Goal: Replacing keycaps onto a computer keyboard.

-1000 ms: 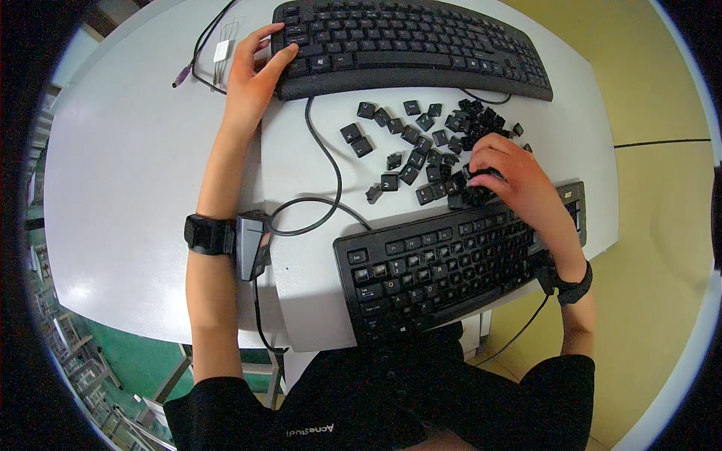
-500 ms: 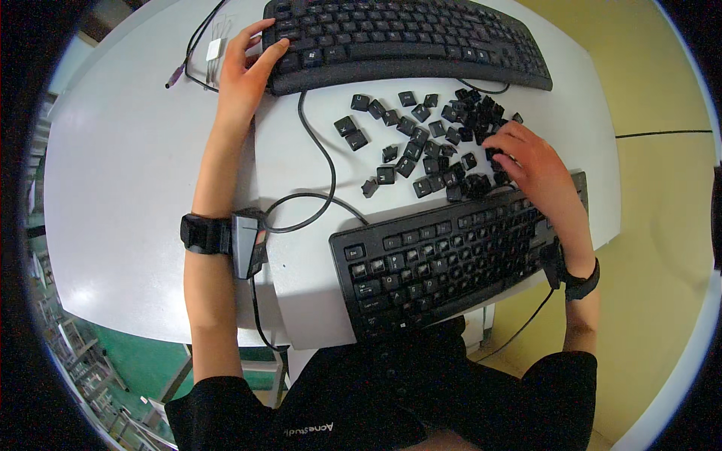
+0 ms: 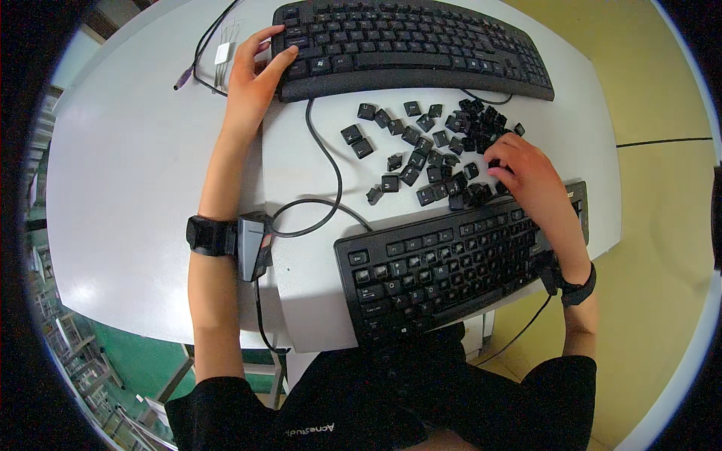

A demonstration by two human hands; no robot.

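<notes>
My left hand (image 3: 252, 81) rests at the left end of the far black keyboard (image 3: 410, 75), with thumb and fingers apart and touching its left-hand keys. On the right, my right hand (image 3: 520, 170) reaches into a spread of loose black keycaps (image 3: 410, 136). Its fingers curl toward the thumb, and a small dark keycap (image 3: 495, 164) shows between the tips. The hand's back hides part of the spread. Closer to me lies a second black keyboard (image 3: 444, 274), tilted up to the right, with many of its keys off and bare sockets showing; my right forearm crosses its right end.
Black cable (image 3: 336, 169) loops over the white table (image 3: 143, 188) between the keyboards. A white-and-wire tool (image 3: 222, 54) and a purple cable plug (image 3: 183, 78) lie left of the far keyboard. Both wrists wear black straps. A yellowish surface (image 3: 662, 218) lies beyond the table's right edge.
The whole view has shifted slightly down. My right fingertips have drawn closer together among the keycaps, while my left hand stays at the far keyboard's left end.
</notes>
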